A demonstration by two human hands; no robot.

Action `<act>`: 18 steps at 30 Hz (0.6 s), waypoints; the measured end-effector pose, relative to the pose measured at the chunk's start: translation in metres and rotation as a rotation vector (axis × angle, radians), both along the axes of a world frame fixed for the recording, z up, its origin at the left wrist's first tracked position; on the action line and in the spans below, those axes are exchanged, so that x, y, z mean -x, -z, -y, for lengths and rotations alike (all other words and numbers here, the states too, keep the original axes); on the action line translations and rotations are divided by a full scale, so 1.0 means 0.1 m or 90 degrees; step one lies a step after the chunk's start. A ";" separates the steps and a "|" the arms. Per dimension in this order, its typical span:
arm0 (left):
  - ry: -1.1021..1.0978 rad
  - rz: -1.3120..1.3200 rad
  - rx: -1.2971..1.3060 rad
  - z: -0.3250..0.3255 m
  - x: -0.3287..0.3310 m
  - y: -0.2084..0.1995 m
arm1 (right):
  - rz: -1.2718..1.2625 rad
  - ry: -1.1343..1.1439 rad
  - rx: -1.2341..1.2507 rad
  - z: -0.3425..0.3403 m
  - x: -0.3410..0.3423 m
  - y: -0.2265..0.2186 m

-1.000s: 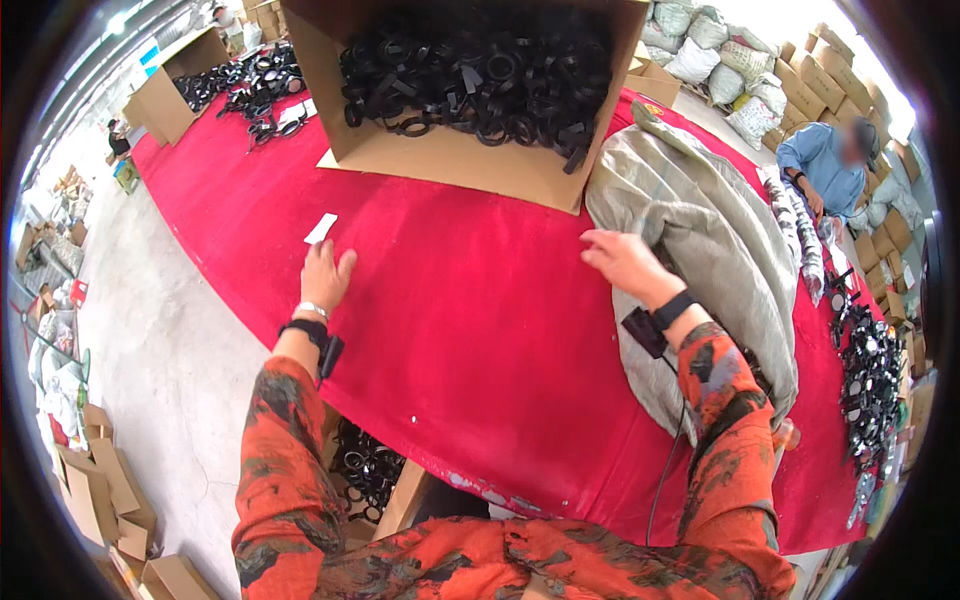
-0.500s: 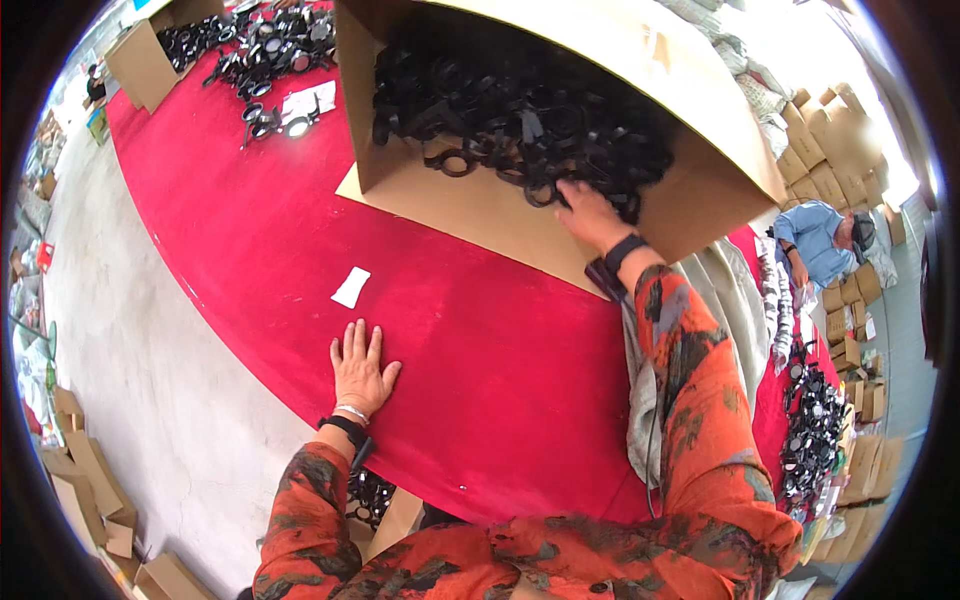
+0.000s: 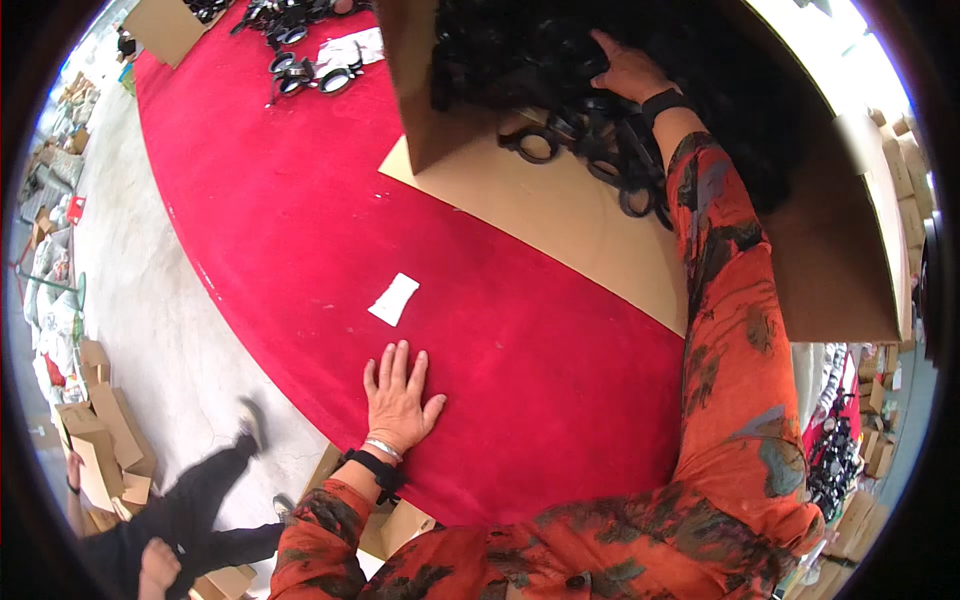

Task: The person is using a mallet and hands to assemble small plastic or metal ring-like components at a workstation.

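My left hand (image 3: 402, 408) lies flat on the red tabletop (image 3: 540, 400), its fingers spread and nothing in it. A small white slip of paper (image 3: 393, 299) rests just beyond its fingertips. Deep inside a large cardboard box (image 3: 570, 230) lying open towards me, my right hand (image 3: 634, 74) is over a heap of black ring-shaped parts (image 3: 535, 145). Its finger and thumb show stretched apart with nothing visible between them; the other fingers are partly hidden in the dark. Several rings have spilled onto the box's lower flap, beside my right forearm.
More black ring parts with pale discs (image 3: 335, 80) lie by white paper (image 3: 350, 48) at the far left. Another cardboard box (image 3: 165, 32) stands behind them. A person in dark clothes (image 3: 200, 510) walks at lower left among open cartons (image 3: 120, 430). Another black heap (image 3: 835, 460) lies at right.
My right hand has reached farther into the box, from the heap's near edge to over its middle. The left hand stays flat. The view has shifted, and a person has appeared at lower left.
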State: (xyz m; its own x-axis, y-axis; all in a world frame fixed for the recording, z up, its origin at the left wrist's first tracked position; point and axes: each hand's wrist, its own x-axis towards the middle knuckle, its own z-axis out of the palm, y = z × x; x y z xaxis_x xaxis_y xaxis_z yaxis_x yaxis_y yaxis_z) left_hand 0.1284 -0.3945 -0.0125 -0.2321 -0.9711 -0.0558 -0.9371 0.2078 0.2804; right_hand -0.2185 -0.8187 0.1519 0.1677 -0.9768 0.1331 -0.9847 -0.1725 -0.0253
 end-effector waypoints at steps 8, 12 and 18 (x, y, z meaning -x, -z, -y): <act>-0.009 0.022 0.002 0.02 0.00 -0.01 | -0.042 -0.141 -0.188 -1.19 0.18 0.54; -0.013 0.017 0.005 0.03 0.00 0.02 | -0.242 -0.239 -0.585 -1.47 0.28 0.57; -0.006 0.000 0.007 -0.01 -0.07 0.00 | -0.017 -0.309 0.231 -0.56 -1.07 0.03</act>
State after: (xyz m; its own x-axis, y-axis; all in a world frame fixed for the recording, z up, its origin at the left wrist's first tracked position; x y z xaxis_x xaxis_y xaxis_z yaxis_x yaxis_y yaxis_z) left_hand 0.1351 -0.3933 -0.0128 -0.2231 -0.9738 -0.0443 -0.9390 0.2024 0.2781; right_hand -0.1118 -0.7625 0.1494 0.5910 -0.6809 0.4326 -0.7905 -0.5958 0.1421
